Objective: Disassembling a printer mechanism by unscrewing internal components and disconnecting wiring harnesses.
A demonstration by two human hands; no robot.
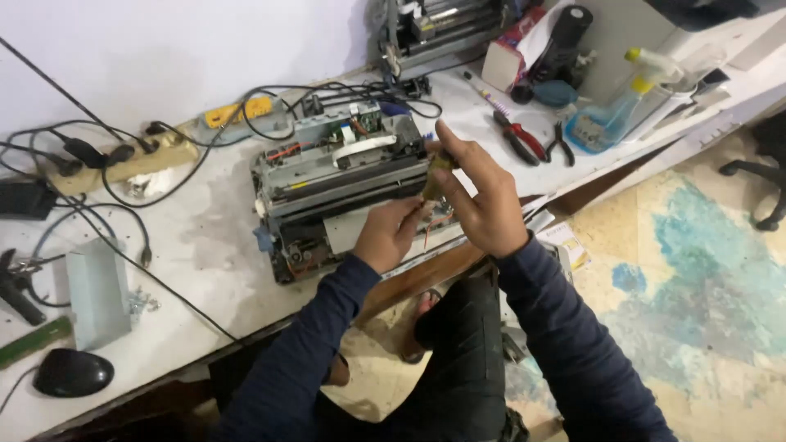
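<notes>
Above the opened printer (336, 188) on the desk (205, 262), right hand (483, 200) pinches a small brownish part (436, 173) upright; left hand (391, 233) grips its lower end, steadying it.

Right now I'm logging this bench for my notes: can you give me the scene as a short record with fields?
Setting: white workbench against a wall, seen from above
Left hand: left hand pinching the lower end of a small brownish part
Right hand: right hand gripping the same part from above
Under the hands: opened printer mechanism, covers off, wires and ribbon cable exposed
Tools nearby: red-handled pliers, black-handled pliers
Also on bench: spray bottle, power strip, black mouse
</notes>
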